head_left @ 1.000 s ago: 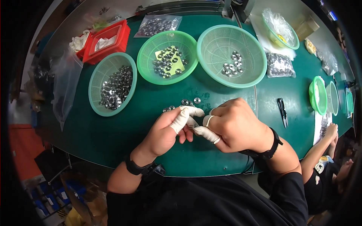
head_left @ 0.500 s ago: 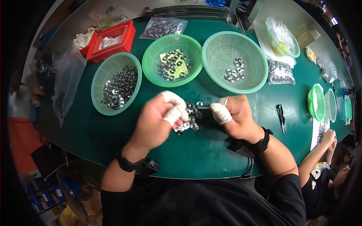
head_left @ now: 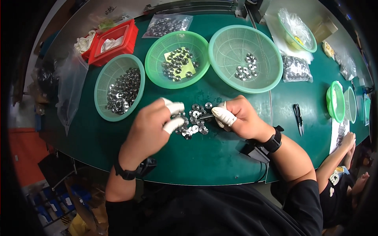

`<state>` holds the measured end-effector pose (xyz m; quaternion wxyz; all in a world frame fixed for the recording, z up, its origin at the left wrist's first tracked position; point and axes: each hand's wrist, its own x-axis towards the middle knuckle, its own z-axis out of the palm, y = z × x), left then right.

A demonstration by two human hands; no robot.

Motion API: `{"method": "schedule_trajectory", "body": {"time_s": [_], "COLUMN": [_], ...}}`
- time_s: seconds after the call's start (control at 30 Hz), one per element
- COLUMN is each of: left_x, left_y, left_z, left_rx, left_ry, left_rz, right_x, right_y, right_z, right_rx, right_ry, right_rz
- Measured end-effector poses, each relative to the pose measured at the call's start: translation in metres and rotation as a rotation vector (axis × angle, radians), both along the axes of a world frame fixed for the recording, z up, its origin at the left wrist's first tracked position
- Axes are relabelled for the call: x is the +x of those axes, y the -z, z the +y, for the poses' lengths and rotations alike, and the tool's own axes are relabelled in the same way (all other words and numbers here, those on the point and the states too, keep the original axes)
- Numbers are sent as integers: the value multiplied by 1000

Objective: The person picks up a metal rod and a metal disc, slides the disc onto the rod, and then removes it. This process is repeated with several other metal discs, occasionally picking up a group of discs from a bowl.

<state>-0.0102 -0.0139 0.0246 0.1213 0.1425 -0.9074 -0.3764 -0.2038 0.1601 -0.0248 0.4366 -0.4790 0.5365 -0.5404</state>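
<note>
My left hand (head_left: 151,124), with white finger covers on thumb and forefinger, is over the left edge of a small pile of shiny metal discs with centre holes (head_left: 193,129). Its thumb and forefinger are apart, and nothing shows between them. My right hand (head_left: 241,117), also with white finger covers, is closed at the pile's right side. It pinches a thin, dark rod-shaped tool (head_left: 205,117) that points left over the discs; its exact kind is unclear. Part of the pile is hidden behind my left fingers.
Beyond my hands stand a left basket (head_left: 99,88) full of discs, a middle green basket (head_left: 149,70) with discs on yellow paper, and a right basket (head_left: 271,78) with several discs. Black-handled scissors (head_left: 298,118) lie right. Red bins (head_left: 128,45) stand far left. A co-worker's hands (head_left: 348,141) are at far right.
My left thumb and forefinger have parted, and the hand has moved left and slightly down. The right hand's tool has tilted and moved over the discs. The view has shifted slightly.
</note>
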Motion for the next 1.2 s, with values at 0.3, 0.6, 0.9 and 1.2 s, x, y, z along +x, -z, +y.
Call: {"method": "schedule_trajectory", "body": {"time_s": [0.3,0.6,0.9,1.2], "left_x": [5,2,2,-1], "left_y": [23,19,15,21], "left_z": [1,6,2,12], "left_rx": [-105,-31,147,641], "left_ry": [154,71,77,-139], "left_rz": [-34,-96,-202,-4], "right_x": [0,0,0,4], "right_y": [0,4,1,2], "right_z": [0,0,-1,1], "right_rx": [-13,-64,-68,10], "right_ry": [-10,-18,-25,18], "right_rz": [8,60,61,-19]}}
